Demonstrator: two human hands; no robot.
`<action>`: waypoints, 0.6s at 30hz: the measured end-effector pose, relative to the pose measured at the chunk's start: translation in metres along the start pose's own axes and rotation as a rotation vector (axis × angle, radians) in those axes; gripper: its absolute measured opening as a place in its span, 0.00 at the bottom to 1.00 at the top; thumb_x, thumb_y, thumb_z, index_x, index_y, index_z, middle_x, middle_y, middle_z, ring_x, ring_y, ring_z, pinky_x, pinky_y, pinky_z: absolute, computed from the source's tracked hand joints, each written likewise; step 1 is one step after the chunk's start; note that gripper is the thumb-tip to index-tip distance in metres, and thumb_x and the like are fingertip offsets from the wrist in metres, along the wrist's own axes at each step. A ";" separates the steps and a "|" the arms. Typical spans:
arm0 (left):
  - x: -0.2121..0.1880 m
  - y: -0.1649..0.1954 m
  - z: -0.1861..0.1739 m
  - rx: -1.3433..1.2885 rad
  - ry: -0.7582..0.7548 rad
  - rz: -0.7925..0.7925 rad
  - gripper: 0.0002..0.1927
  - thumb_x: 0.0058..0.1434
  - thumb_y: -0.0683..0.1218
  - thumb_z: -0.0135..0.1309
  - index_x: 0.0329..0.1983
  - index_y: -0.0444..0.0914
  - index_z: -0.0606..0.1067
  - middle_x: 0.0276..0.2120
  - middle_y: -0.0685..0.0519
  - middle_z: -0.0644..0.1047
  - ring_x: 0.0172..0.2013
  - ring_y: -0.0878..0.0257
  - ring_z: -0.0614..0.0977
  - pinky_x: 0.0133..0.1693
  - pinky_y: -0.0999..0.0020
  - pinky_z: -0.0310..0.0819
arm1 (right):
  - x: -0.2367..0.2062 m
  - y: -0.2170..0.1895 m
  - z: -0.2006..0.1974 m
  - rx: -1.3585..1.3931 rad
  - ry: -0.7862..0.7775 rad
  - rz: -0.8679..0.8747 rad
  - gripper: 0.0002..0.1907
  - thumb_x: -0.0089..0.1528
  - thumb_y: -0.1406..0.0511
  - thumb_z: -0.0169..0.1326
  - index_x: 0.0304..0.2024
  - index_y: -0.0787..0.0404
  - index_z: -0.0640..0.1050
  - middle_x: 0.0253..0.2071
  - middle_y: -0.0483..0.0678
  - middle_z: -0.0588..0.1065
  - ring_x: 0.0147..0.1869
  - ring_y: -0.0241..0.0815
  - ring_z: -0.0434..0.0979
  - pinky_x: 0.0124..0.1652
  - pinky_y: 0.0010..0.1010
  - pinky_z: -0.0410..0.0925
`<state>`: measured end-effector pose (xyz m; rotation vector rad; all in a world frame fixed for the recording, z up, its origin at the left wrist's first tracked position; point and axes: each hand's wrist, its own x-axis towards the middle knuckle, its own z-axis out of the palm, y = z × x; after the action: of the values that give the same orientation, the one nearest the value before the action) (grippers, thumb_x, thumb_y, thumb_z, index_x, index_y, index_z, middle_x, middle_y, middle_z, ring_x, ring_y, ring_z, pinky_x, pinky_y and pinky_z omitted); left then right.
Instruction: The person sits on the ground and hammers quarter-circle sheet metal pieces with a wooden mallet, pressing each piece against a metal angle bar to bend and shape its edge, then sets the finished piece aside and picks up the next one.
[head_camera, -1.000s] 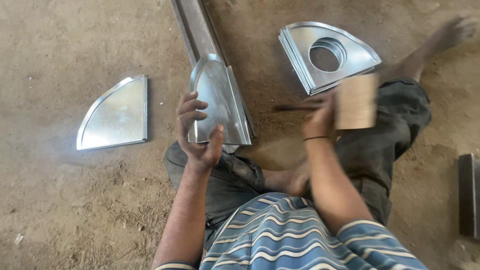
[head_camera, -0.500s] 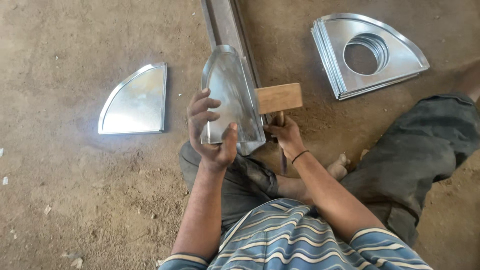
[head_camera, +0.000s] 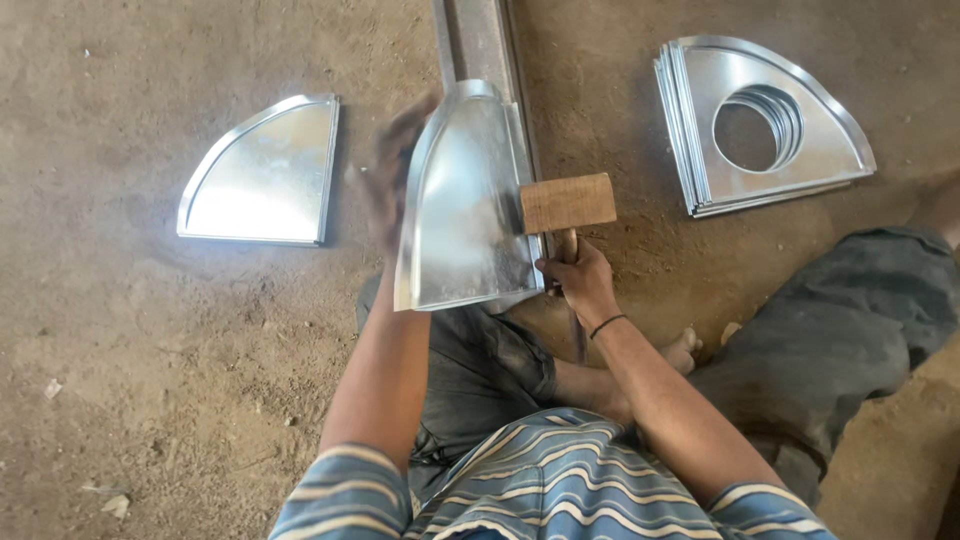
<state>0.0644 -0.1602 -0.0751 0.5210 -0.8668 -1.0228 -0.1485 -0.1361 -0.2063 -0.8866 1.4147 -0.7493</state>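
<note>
A shiny quarter-round sheet-metal piece (head_camera: 465, 205) with folded edges stands tilted on a long steel bar (head_camera: 478, 40) lying on the dirt floor. My left hand (head_camera: 392, 180), motion-blurred, sits at the piece's left edge and seems to grip it. My right hand (head_camera: 575, 278) is closed on the handle of a wooden mallet (head_camera: 567, 203), whose block-shaped head rests against the right edge of the piece, over the bar.
Another quarter-round metal piece (head_camera: 262, 175) lies flat on the dirt at the left. A stack of similar pieces with round holes (head_camera: 760, 125) lies at the upper right. My folded legs in dark trousers (head_camera: 850, 330) take up the lower right.
The mallet came down from a raised position at the right onto the right edge of the metal piece. My left hand shifted up along the left edge of the piece.
</note>
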 end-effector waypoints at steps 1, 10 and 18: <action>0.017 -0.011 -0.016 -0.027 0.008 -0.057 0.36 0.70 0.72 0.34 0.56 0.38 0.73 0.61 0.47 0.72 0.65 0.54 0.72 0.73 0.49 0.60 | -0.001 -0.003 0.003 -0.022 0.016 -0.004 0.14 0.57 0.73 0.65 0.29 0.64 0.70 0.24 0.47 0.73 0.24 0.37 0.73 0.23 0.31 0.67; 0.104 -0.079 -0.095 0.259 -0.208 0.066 0.29 0.72 0.62 0.43 0.20 0.40 0.67 0.21 0.56 0.67 0.31 0.61 0.70 0.71 0.50 0.59 | 0.008 -0.019 0.027 -0.083 0.021 -0.009 0.12 0.60 0.71 0.62 0.29 0.62 0.70 0.24 0.47 0.73 0.24 0.37 0.73 0.24 0.29 0.68; 0.111 -0.042 -0.092 0.359 -0.277 -0.009 0.29 0.68 0.60 0.45 0.14 0.41 0.61 0.20 0.55 0.67 0.29 0.62 0.70 0.72 0.50 0.56 | 0.026 -0.001 0.044 -0.120 0.065 0.025 0.11 0.60 0.70 0.63 0.31 0.62 0.72 0.26 0.45 0.75 0.27 0.34 0.74 0.26 0.28 0.69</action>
<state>0.1457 -0.2792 -0.1164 0.6948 -1.3092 -0.9646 -0.1037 -0.1560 -0.2209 -0.9434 1.5381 -0.6850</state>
